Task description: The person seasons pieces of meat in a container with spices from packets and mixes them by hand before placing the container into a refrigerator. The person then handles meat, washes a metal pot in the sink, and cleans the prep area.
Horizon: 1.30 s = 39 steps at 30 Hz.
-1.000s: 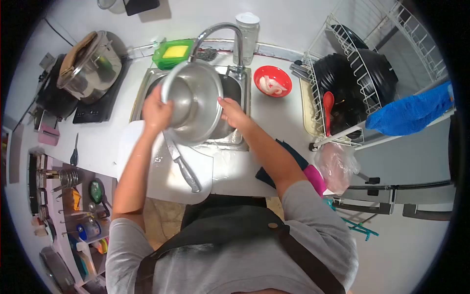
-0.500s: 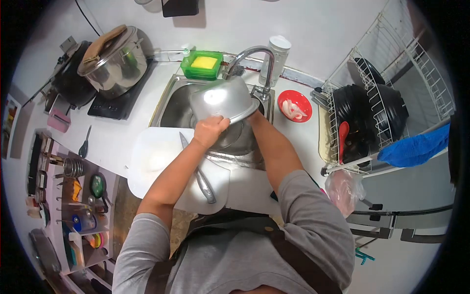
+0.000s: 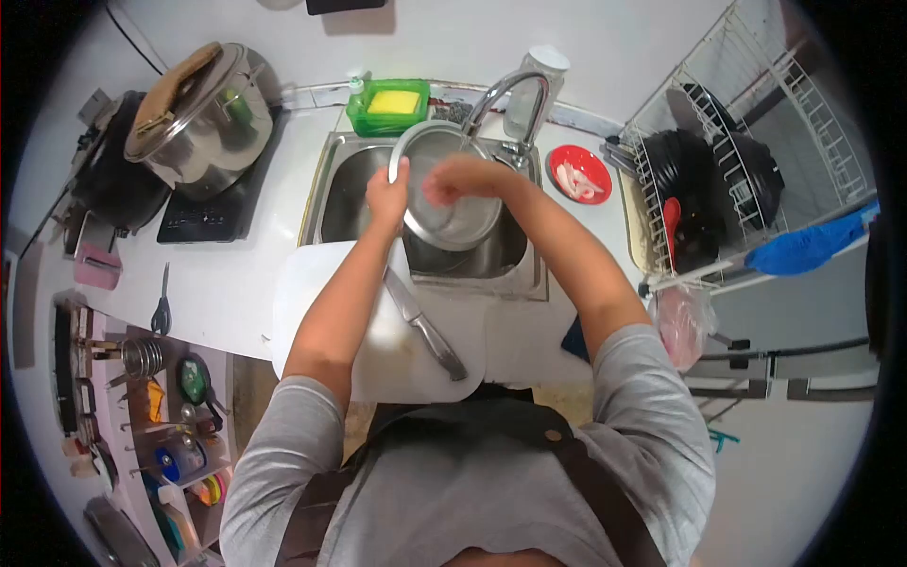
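A metal pot [image 3: 455, 227] sits over the sink [image 3: 539, 269] beneath the faucet [image 3: 505, 85], its opening turned up toward me. My left hand [image 3: 385, 197] is closed on the pot's left rim, thumb on the inner side. Over the pot's inside is my right hand [image 3: 458, 180], its fingers smeared by motion; whether they hold anything cannot be made out. A knife [image 3: 425, 326] lies on the white cutting board [image 3: 397, 373] just in front of the sink. Right of the faucet, a red plate [image 3: 595, 170] holds pale strips.
A green caddy [image 3: 364, 121] with a yellow sponge [image 3: 394, 101] and a clear container [image 3: 539, 94] stand behind the sink. At left are a large pot [image 3: 217, 142] on a black cooktop [image 3: 194, 222] and scissors [image 3: 162, 307]. A dish rack [image 3: 746, 255] stands at right.
The pot has turned from bottom-up to opening-up under the faucet. My right hand has left its rim and moved over the inside; my left hand still grips the rim.
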{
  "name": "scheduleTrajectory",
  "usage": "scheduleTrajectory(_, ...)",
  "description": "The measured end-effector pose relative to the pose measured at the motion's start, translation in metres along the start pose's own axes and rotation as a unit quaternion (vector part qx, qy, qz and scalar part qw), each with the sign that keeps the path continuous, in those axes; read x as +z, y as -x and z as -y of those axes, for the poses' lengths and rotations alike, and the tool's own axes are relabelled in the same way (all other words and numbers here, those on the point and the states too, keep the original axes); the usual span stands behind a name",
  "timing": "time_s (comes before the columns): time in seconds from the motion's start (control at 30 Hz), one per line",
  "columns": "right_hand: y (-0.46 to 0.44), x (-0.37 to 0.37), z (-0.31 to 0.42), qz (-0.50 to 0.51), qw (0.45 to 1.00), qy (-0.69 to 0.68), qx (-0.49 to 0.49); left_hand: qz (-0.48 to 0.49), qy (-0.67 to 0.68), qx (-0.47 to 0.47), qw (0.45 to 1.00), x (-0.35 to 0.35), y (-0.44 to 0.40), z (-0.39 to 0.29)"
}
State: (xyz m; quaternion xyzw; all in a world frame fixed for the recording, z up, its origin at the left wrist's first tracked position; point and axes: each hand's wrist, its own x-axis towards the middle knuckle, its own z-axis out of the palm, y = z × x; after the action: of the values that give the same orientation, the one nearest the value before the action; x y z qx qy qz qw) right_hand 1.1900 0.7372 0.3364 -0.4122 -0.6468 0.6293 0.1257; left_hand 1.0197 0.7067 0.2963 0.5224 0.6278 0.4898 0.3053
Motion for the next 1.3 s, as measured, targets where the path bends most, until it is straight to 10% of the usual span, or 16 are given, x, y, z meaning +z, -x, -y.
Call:
scheduleTrajectory(0.1,-0.025,0.006,0.012,-0.297,0.94,-0.114,-0.123,0.046,0.125,-0.118,0.984,0.008,-0.007,0.003)
scheduleTrajectory(0.13,-0.015,-0.002,0.019,-0.236,0.953,0.176,-0.066,0.065,0.221,-0.119,0.966,0.017,-0.014,0.02)
scheduleTrajectory(0.27,-0.012,0.012,0.034,-0.129,0.983,0.129,0.004,0.122,0.274,-0.196,0.933,0.02,-0.031,0.035)
scheduleTrajectory(0.37,-0.038,-0.004,0.01,-0.242,0.847,0.472,-0.026,0.136,0.266,-0.197,0.934,0.002,-0.025,0.01)
scheduleTrajectory(0.43,-0.037,0.014,0.015,-0.061,0.966,0.242,-0.07,0.137,0.166,-0.121,0.969,-0.004,-0.02,-0.001)
scheduleTrajectory(0.5,-0.071,-0.011,-0.047,-0.173,0.886,0.399,-0.159,0.132,0.09,-0.043,0.986,-0.007,-0.018,-0.007)
scheduleTrajectory(0.6,-0.087,-0.016,-0.152,-0.388,0.898,0.191,-0.082,0.113,0.025,0.035,0.993,-0.01,-0.015,-0.017)
scheduleTrajectory(0.73,-0.097,0.069,-0.132,-0.359,0.804,0.47,0.058,0.055,0.043,0.097,0.993,-0.015,-0.013,-0.013)
scheduleTrajectory(0.8,-0.101,0.046,-0.092,-0.326,0.928,0.139,-0.112,0.051,0.046,0.088,0.994,-0.011,-0.011,-0.004)
scheduleTrajectory(0.87,-0.104,0.028,-0.072,-0.241,0.909,-0.217,-0.263,0.043,0.047,0.075,0.995,-0.014,-0.002,-0.005)
scheduleTrajectory(0.97,-0.078,0.003,-0.094,-0.456,0.858,0.187,-0.147,0.071,0.041,0.071,0.994,-0.027,-0.002,-0.027)
scheduleTrajectory(1.17,-0.105,0.072,-0.097,-0.265,0.951,-0.145,0.06,0.054,0.038,0.07,0.995,-0.016,-0.008,-0.019)
scheduleTrajectory(1.27,-0.11,0.015,-0.083,-0.212,0.954,0.06,-0.203,0.018,0.066,0.12,0.99,-0.017,0.005,-0.024)
scheduleTrajectory(1.3,-0.093,0.006,-0.074,-0.34,0.926,0.059,-0.151,0.03,0.051,0.11,0.992,-0.018,0.007,-0.025)
